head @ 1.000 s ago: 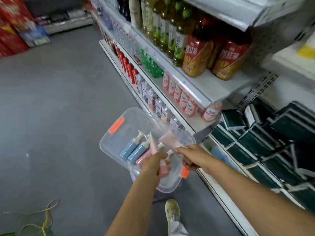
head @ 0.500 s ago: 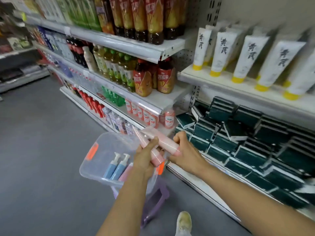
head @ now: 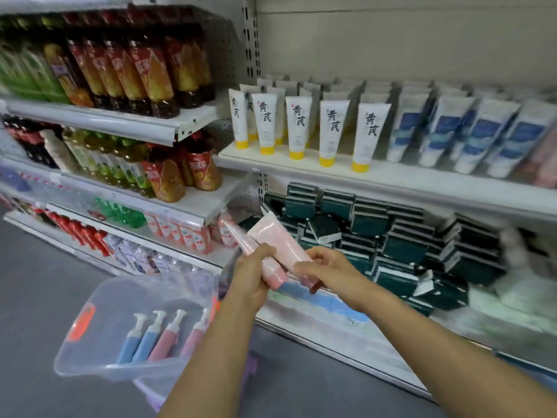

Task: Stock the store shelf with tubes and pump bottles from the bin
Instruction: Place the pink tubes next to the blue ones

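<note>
Tubes in both grips: my left hand point(head: 251, 277) clasps one pink tube point(head: 241, 238), my right hand point(head: 327, 267) the other point(head: 278, 236); I'd stand each cap-down beside the shelf's point(head: 391, 184) tubes.

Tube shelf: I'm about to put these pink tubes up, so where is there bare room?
Only the front strip of the tube shelf, ahead of the yellow-capped tubes and blue-labelled tubes. The rows themselves are crowded; the far right is blurred.

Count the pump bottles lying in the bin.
4, side by side in the clear bin: two blue on the left, two pink on the right. The forearm may hide more.
</note>
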The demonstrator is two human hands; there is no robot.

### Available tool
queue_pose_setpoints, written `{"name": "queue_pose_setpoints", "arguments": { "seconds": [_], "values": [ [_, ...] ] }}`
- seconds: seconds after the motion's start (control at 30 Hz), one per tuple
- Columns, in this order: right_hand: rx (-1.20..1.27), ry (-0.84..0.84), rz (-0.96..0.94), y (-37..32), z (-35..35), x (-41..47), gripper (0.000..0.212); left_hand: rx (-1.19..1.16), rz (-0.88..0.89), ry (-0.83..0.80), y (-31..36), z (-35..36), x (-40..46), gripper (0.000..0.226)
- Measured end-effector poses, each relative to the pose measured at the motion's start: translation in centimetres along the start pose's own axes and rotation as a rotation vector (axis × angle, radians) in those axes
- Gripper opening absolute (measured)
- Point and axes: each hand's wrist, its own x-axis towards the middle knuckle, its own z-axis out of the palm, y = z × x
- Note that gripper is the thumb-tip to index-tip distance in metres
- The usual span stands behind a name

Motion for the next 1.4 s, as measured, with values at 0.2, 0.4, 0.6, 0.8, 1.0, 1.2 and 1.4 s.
{"name": "queue_pose_setpoints", "arguments": {
  "seconds": [0.2, 0.4, 0.6, 0.8, 1.0, 1.2, 1.4],
  "values": [
    [-0.064, 0.069, 0.028, 0.5, -9.8, -4.5, 0.03, 0.137, 0.005, -0.128, -4.5, 9.3, -1.7, 0.035],
    [-0.145, 0.099, 0.014, 0.6, -21.1, -9.2, 0.024, 0.251, 0.048, -0.242, -9.8, 19.5, -4.3, 0.02],
    [-0.144, 0.17, -0.013, 1.5, -30.3, -13.2, 0.027, 0.349, 0.089, -0.353, -14.0, 28.9, -7.1, 0.025],
    [-0.145, 0.232, -0.027, 2.8, -37.5, -17.3, 0.022, 0.326, 0.057, -0.431, -18.1, 35.9, -10.5, 0.022],
    [-0.125, 0.329, -0.077, 3.3, -43.8, -19.9, 0.035, 0.243, -0.014, -0.441, -20.5, 41.2, -12.5, 0.026],
    [0.028, 0.538, -0.163, 2.3, -48.2, -19.7, 0.03, 0.182, -0.09, -0.407, -20.6, 44.3, -12.4, 0.034],
    [0.016, 0.721, -0.186, 1.4, -51.9, -17.9, 0.035, 0.13, -0.114, -0.418, -19.9, 46.7, -11.2, 0.053]
  ]
}}
